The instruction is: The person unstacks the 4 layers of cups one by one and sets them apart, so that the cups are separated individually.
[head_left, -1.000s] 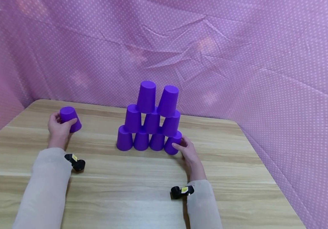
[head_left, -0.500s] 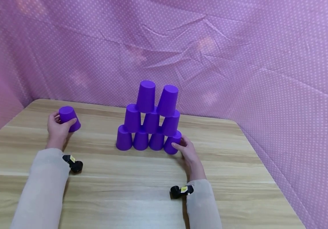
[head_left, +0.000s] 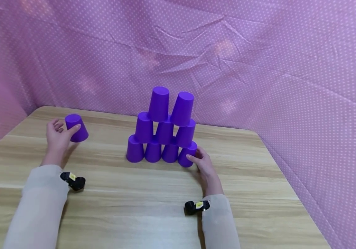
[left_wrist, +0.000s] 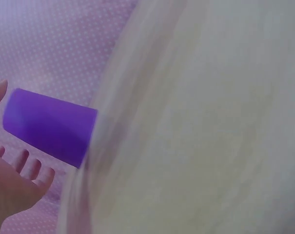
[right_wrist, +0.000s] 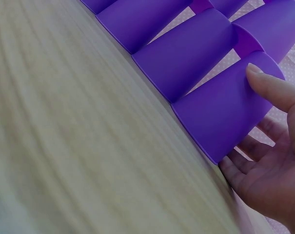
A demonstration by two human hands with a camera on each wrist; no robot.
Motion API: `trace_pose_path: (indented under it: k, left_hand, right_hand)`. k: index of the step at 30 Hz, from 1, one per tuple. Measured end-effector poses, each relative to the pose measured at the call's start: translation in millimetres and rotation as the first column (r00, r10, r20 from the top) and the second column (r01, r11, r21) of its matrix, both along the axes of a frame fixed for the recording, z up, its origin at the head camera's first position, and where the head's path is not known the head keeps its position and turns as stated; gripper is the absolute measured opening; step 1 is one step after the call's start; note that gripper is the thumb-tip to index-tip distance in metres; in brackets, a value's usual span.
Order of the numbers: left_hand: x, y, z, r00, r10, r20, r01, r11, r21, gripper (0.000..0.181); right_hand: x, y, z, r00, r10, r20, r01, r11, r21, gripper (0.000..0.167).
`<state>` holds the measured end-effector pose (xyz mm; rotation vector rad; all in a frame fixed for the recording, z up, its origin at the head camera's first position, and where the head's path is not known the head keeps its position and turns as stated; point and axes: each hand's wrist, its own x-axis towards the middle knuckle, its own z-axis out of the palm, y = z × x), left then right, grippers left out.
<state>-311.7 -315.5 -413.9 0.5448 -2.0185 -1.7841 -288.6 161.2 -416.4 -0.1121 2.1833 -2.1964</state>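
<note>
Pale sleeves (head_left: 38,204) reach in over the near part of the wood-grain worktop (head_left: 134,207), each with a small black wrist camera (head_left: 73,181) at its cuff. Beyond the cuffs, the person's right hand (head_left: 206,167) holds the right-end cup (head_left: 184,156) of the bottom row (head_left: 152,152), its thumb on the near side and its fingers curled round the outer side. That row has 4 purple cups standing mouth down, side by side, well in from the worktop's left and right edges. The left hand (head_left: 56,140), toward the far left corner, is wide and holds nothing. 0.5 s ago its thumb and fingers grip the lone cup (head_left: 77,128); now the fingers are clear of it, and the left wrist view shows a gap on the thumb's side too. The lone cup stays mouth down near that corner, well apart from the stack. The change appears to mean that this cup is released and the left hand is free, while the right hand's hold is unaltered. Above the bottom row sit the middle row (head_left: 165,133) of 3 cups and the top 2 cups (head_left: 158,105), making 9 in the stack. Pink dotted cloth (head_left: 243,83) hangs behind the worktop's far edge.
</note>
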Motion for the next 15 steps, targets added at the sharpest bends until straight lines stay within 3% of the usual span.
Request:
trace_pose_path:
  k: [3, 8, 12, 15]
  left_hand:
    - [-16.3, -15.8, -13.0, 0.999, 0.010, -0.032, -0.009, 1.000, 0.006, 0.090]
    - [-26.5, -24.5, -14.6, 0.995, 0.016, -0.095, -0.010, 0.998, 0.064, 0.094]
    - [-18.7, -17.8, -1.7, 0.992, 0.006, -0.128, 0.003, 0.998, 0.068, 0.092]
    - [1.1, -0.2, 22.2, 0.991, 0.025, -0.131, -0.015, 0.997, 0.080, 0.086]
  right_hand:
    - [0.0, 0.0, 0.0, 1.000, -0.001, 0.000, 0.001, 1.000, -0.001, 0.052]
    - [-0.2, -0.9, 0.5, 1.000, -0.008, 0.003, 0.008, 1.000, -0.005, 0.052]
    - [0.0, -1.3, 0.1, 1.000, -0.008, -0.004, 0.008, 1.000, -0.011, 0.051]
    - [0.5, -0.9, -0.8, 1.000, -0.008, 0.003, 0.008, 1.000, -0.009, 0.050]
